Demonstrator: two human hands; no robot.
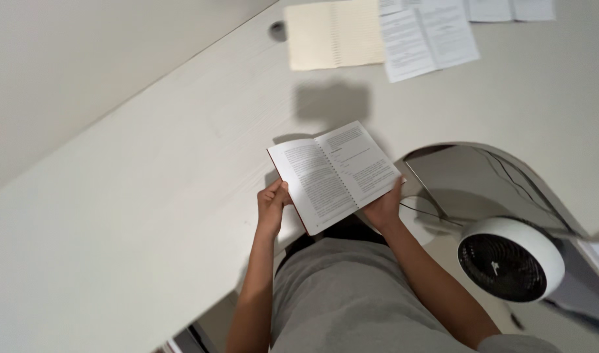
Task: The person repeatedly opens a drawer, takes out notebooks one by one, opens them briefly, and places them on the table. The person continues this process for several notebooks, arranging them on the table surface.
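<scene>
Head view, centre of the frame: an open spiral-bound book (335, 175) is held up over the edge of the pale desk (136, 216), tilted, both printed pages showing. The left hand (271, 204) clasps the lower left corner, thumb on the page; the right hand (382, 208) supports the lower right edge from beneath, fingers closed on the cover. The step in hand looks like reading at an open spread. Turning a page would probably call for one hand to let go while the other takes the full weight.

Further out, toward the upper middle of the frame, a cream spiral notebook (334, 34) lies flat, with loose printed sheets (429, 39) just beside it at upper right. A small round fan (510, 259) stands at lower right, below the desk's curved cut-out, well apart from the book. Nothing lies between the hands and the book.
</scene>
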